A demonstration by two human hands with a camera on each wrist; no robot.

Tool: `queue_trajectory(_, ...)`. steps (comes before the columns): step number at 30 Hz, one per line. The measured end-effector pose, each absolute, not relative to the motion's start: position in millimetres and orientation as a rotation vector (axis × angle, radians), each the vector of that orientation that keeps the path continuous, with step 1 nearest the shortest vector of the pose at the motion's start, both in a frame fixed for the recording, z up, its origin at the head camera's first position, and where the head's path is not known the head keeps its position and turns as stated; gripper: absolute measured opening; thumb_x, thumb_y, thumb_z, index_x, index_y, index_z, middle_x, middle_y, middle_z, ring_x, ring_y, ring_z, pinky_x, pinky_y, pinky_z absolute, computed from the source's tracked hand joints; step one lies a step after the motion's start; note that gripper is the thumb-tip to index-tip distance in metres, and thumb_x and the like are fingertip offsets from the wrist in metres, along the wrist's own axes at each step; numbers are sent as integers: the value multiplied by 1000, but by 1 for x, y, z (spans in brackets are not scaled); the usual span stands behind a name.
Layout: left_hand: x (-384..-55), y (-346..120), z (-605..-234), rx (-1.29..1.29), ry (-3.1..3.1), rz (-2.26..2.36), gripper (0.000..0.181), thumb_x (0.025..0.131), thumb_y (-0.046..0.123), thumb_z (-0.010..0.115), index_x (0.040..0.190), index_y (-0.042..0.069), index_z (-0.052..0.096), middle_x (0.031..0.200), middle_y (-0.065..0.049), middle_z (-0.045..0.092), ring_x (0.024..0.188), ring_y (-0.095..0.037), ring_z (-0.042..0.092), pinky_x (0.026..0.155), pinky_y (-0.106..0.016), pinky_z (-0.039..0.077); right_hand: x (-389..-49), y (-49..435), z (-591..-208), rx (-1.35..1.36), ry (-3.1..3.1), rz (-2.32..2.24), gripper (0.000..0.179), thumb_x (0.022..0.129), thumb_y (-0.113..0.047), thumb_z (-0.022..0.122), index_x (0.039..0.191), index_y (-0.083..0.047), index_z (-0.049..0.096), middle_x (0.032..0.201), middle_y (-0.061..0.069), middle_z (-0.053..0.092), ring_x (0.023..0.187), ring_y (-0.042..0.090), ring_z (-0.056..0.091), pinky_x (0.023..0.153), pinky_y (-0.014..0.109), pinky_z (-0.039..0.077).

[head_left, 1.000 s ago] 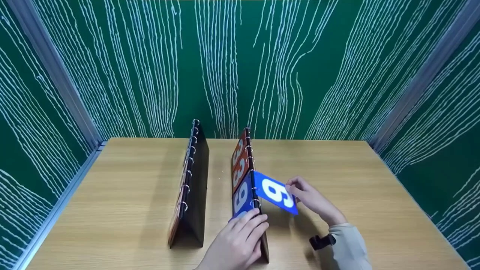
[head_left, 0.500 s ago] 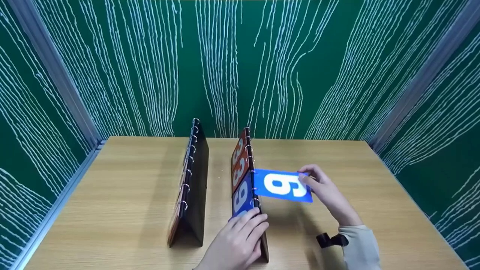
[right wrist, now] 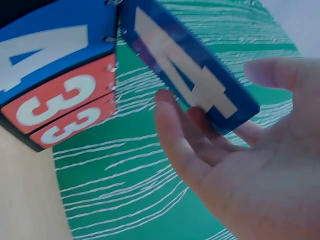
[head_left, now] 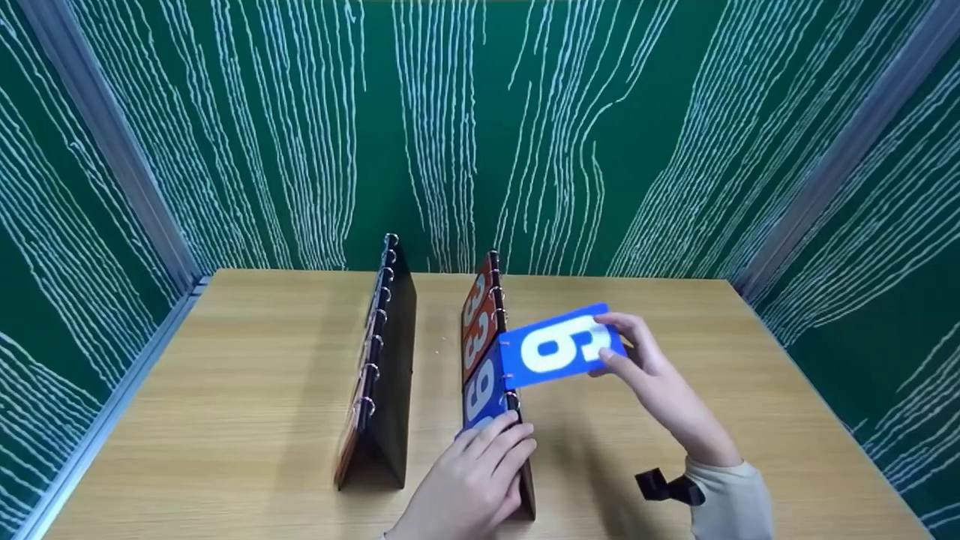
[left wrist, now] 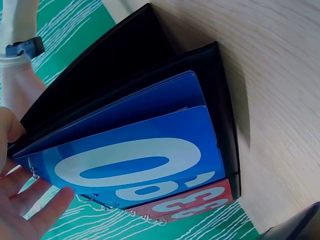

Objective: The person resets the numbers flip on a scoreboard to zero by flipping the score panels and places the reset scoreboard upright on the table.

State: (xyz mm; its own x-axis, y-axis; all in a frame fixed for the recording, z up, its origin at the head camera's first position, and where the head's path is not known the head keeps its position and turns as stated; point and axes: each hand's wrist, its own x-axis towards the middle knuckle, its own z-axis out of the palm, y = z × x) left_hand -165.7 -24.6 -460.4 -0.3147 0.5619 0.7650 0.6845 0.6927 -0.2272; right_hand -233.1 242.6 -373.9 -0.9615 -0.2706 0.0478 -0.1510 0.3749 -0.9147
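In the head view, my left hand [head_left: 472,480] grips the near end of the right flip scoreboard [head_left: 527,472], fingers across its top edge. The left wrist view shows thumb and fingers on either side of that ridge, by a blue 0 card [left wrist: 135,155]. My right hand [head_left: 645,360] holds the free end of a blue number card [head_left: 562,346], which sticks out to the right from its rings. A white 6 or 9 shows on its upper face. From the right wrist view, the card's other face [right wrist: 200,85] bears a white 4, with curled fingers beneath it.
A second flip scoreboard [head_left: 394,375] stands parallel on the left. Orange 3 cards [head_left: 478,337] hang on the right scoreboard's far end. Both stand on a wooden table [head_left: 247,375], with green, white-streaked walls [head_left: 667,97] around it.
The blue card's free end has swung from slanting toward the person to slanting up and away, the right hand moving with it. My left hand keeps its place on the scoreboard.
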Motion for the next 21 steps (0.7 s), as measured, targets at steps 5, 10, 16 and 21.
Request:
queue_trajectory(5,-166,-25,-462,-957,-2000,-164,36,83,28,66,116,14,71,123,3,72,122,-17,65,98,-30,56,-223,230,-367,-452,2536,-1644,48,105,-29,52,150,-26,36,152,16,36,126,34,58,99,18,51)
queue_trajectory(10,-163,-25,-460,-949,-2039,-160,40,81,29,70,117,14,71,122,2,72,123,-17,64,98,-29,56,-220,219,-361,-585,2589,-1651,45,104,-24,55,148,-26,42,148,17,42,128,34,57,100,21,52)
queue_trajectory(16,-164,-24,-457,-950,-2049,-143,40,81,31,71,117,14,71,123,2,72,124,-16,63,98,-28,55,-223,200,-354,-720,2742,-1568,46,104,-22,57,147,-28,44,141,11,51,119,26,63,97,23,54)
queue_trajectory(21,-163,-23,-456,-948,-2061,-116,40,82,32,71,118,15,71,125,3,71,126,-16,63,97,-27,55,-226,180,-353,-871,2892,-1440,56,103,-18,58,153,-27,35,146,8,51,119,20,64,98,35,56)
